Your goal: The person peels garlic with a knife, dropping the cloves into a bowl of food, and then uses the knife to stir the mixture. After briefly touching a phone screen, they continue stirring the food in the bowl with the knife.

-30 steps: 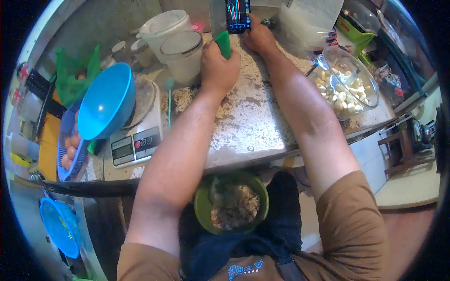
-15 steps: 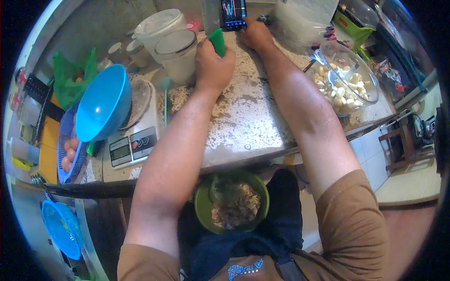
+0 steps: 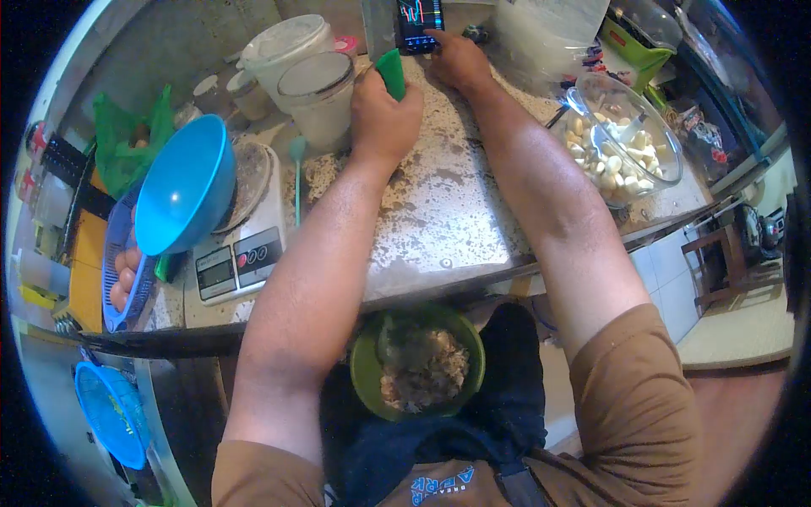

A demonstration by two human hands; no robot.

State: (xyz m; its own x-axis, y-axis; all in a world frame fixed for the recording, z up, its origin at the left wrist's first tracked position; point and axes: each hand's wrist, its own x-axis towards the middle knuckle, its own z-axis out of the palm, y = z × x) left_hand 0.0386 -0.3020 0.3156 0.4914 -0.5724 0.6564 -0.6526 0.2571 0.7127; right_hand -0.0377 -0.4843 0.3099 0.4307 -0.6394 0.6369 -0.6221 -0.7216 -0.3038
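My left hand [image 3: 386, 118] is closed around a green handle [image 3: 392, 74] that sticks up from the fist. What the handle belongs to is hidden in my fingers. It is held just right of a cloudy plastic tub [image 3: 317, 93]. At the back of the table, a phone [image 3: 420, 25] stands upright, its dark screen showing coloured chart lines. My right hand [image 3: 461, 63] is in front of it, holding nothing. Its index finger is stretched out at the lower part of the screen, and the other fingers are partly hidden.
Peeled garlic cloves [image 3: 625, 160] fill a clear bowl [image 3: 672, 160] on the right. To the left are a kitchen scale [image 3: 241, 262], a blue bowl [image 3: 186, 186] and a purple basket [image 3: 118, 313] with eggs. A green basin [image 3: 363, 380] with scraps sits between my legs, below the table edge.
My right index finger has shifted up and left, from the phone's lower right edge onto its screen. My left hand keeps its grip on the green handle, almost unmoved.
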